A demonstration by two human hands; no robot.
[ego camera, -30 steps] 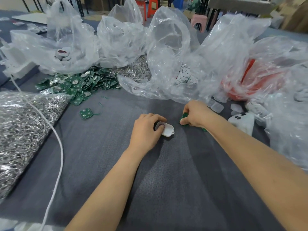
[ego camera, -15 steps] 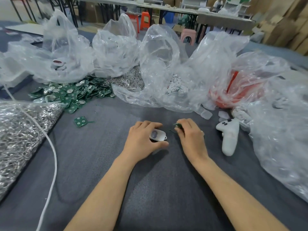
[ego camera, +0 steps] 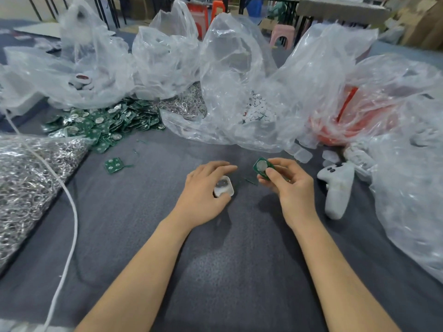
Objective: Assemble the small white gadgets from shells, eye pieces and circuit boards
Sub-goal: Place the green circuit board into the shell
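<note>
My left hand point(ego camera: 203, 191) holds a small white shell point(ego camera: 224, 188) with a dark round piece inside, thumb under it and fingers over its far side. My right hand point(ego camera: 287, 185) pinches a green circuit board point(ego camera: 262, 167) with a silver coin cell, lifted just above the grey cloth, a short gap to the right of the shell. A heap of green circuit boards point(ego camera: 103, 125) lies at the back left, and one loose board point(ego camera: 114, 165) sits alone nearer me. Small white pieces point(ego camera: 257, 110) show inside a clear bag at the back centre.
Clear plastic bags point(ego camera: 165, 58) crowd the back and right side; one holds something red point(ego camera: 345, 125). A white ghost-shaped toy point(ego camera: 336, 188) lies right of my right hand. A bag of silver metal rings point(ego camera: 26, 178) and a white cord point(ego camera: 69, 207) occupy the left.
My right hand has lifted the green board off the cloth and turned it so its coin cell faces up. My left hand has tilted the shell, showing its inside.
</note>
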